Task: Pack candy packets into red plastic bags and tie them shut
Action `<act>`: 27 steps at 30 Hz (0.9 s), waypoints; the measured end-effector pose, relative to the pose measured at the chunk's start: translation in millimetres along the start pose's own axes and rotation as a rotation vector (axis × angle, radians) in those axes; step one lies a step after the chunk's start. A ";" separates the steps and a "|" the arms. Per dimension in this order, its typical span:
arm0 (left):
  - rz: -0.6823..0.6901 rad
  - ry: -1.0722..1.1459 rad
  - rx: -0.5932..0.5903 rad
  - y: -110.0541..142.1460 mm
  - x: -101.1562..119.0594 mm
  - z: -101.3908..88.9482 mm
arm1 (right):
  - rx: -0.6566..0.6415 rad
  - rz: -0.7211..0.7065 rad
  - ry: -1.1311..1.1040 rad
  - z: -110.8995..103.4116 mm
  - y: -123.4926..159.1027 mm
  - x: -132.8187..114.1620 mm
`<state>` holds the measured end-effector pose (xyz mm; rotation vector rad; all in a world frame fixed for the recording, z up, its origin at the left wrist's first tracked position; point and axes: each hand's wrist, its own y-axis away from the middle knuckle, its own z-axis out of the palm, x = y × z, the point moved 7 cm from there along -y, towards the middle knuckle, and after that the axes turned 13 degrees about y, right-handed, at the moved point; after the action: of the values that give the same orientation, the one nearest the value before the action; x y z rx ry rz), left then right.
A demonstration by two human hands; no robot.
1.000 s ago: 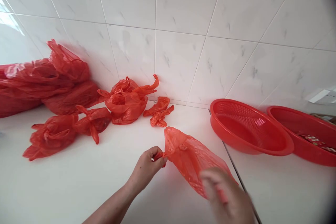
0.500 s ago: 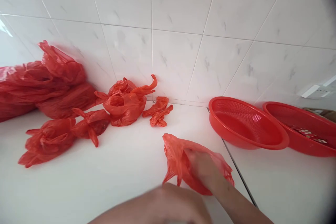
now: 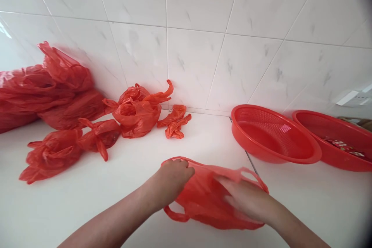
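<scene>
A thin red plastic bag (image 3: pixel 203 197) lies spread on the white counter (image 3: pixel 101 201) in front of me. My left hand (image 3: pixel 171 180) grips its upper left rim with curled fingers. My right hand (image 3: pixel 247 199) rests on the bag's right side, fingers reaching into or over its opening; whether it grips is unclear. One loop handle (image 3: pixel 174 215) hangs out at the lower left, and another (image 3: pixel 252 174) arches at the upper right.
Several knotted red bags (image 3: pixel 136 110) lie near the tiled wall, with a larger heap (image 3: pixel 49 89) at the far left and a small scrap (image 3: pixel 176 122) beside them. Two red plastic baskets (image 3: pixel 273 133) (image 3: pixel 337 139) sit at the right.
The bag went from a bunched lump to lying spread wide and flat. My left hand returned to its left rim, and my right hand slid to the right side.
</scene>
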<state>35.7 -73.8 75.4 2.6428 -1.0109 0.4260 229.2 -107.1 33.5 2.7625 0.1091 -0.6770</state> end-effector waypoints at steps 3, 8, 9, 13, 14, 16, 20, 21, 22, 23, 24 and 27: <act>0.224 0.020 0.010 1.3 31.2 12.4 | -0.084 -0.039 -0.100 -8.1 -15.1 -6.9; 0.389 -0.021 -0.129 10.2 38.0 47.9 | -0.264 0.141 -0.703 10.2 -54.9 32.9; 0.390 -0.031 -0.144 11.9 34.6 52.2 | -0.301 0.151 -0.826 16.3 -61.5 43.2; 0.357 0.016 -0.021 10.6 18.3 47.9 | -0.371 0.078 -1.006 29.2 -69.8 71.5; 0.342 0.037 0.019 8.7 13.8 44.7 | -0.388 0.054 -1.015 30.6 -66.2 72.9; 0.332 0.079 0.078 5.0 6.2 39.2 | -0.445 0.008 -1.019 31.9 -53.0 67.6; 0.401 0.119 0.147 -0.5 0.1 31.8 | -0.557 -0.229 -0.983 21.4 -19.4 26.5; 0.431 0.115 0.156 -1.4 1.0 31.2 | -0.553 -0.297 -0.988 16.4 -14.6 14.4; 0.463 0.108 0.159 -2.3 2.5 31.2 | -0.529 -0.338 -1.005 11.7 -13.4 4.7; 0.492 0.101 0.156 -3.2 4.5 31.9 | -0.483 -0.338 -1.035 7.9 -16.5 -1.1; 0.513 0.095 0.150 -4.0 6.4 32.9 | -0.415 -0.296 -1.078 5.3 -23.6 -1.8; 0.492 0.105 0.159 -5.2 6.8 32.3 | -0.137 0.023 -1.232 6.2 -54.3 27.5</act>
<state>49.6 -85.7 47.5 2.4465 -1.6530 0.7675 243.2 -57.1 1.1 1.7740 -0.1368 -2.0665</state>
